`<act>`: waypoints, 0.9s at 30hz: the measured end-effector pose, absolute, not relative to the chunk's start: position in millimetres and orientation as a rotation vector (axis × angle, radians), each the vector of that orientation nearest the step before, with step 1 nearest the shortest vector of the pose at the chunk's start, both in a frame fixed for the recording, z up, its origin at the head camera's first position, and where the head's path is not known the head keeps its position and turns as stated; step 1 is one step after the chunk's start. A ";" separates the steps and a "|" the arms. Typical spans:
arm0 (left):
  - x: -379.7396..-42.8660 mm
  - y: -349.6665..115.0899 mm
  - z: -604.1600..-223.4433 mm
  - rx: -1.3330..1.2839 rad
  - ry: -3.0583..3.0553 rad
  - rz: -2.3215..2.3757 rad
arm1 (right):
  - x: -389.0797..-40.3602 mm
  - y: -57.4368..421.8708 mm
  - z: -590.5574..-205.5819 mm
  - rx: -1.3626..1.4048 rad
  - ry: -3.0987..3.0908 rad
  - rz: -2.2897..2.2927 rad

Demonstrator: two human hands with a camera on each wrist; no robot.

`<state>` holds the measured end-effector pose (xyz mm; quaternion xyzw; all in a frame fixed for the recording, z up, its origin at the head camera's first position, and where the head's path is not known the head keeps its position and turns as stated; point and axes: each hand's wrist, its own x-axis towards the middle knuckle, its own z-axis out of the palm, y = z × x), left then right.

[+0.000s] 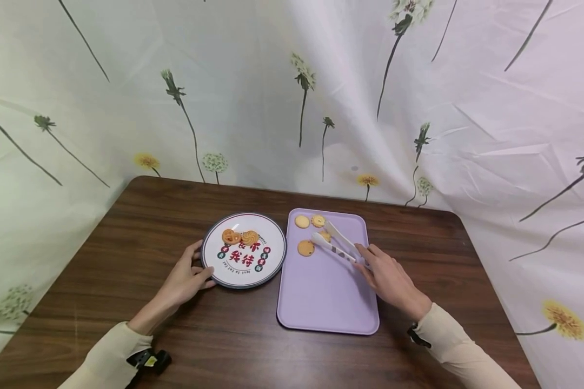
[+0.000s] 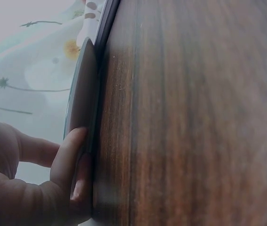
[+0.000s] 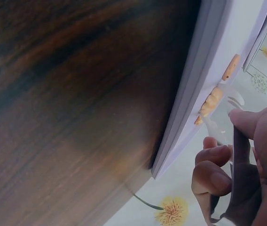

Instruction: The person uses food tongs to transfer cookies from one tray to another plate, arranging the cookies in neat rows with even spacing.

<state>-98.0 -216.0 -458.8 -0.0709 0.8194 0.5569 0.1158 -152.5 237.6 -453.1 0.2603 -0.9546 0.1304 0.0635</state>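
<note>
With left hand (image 1: 187,276), grips a white plate (image 1: 276,240) bearing two cookies (image 1: 250,238). With right hand (image 1: 390,276), well apart, holds white tongs (image 1: 334,249), tips astride one of four cookies (image 1: 325,236) on a lilac tray (image 1: 326,308).

A brown wooden table (image 1: 199,340) carries a plate (image 1: 274,243) and tray (image 1: 326,300).

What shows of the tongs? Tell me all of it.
The tongs are white and look like plastic, with dark patches along one arm and broad, rounded tips. The right hand grips the handle end, partly hiding it. They slant over the tray, arms apart, tips on either side of a cookie; whether they touch it is unclear.
</note>
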 end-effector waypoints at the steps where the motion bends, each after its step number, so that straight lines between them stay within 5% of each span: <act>1: -98.0 -216.0 -459.1 -0.207 2.401 1.631 | -152.5 238.0 -453.4 0.787 -2.879 0.398; 27: -97.5 -216.6 -459.6 -0.201 2.382 1.656 | -156.6 234.3 -445.4 0.795 -2.821 0.422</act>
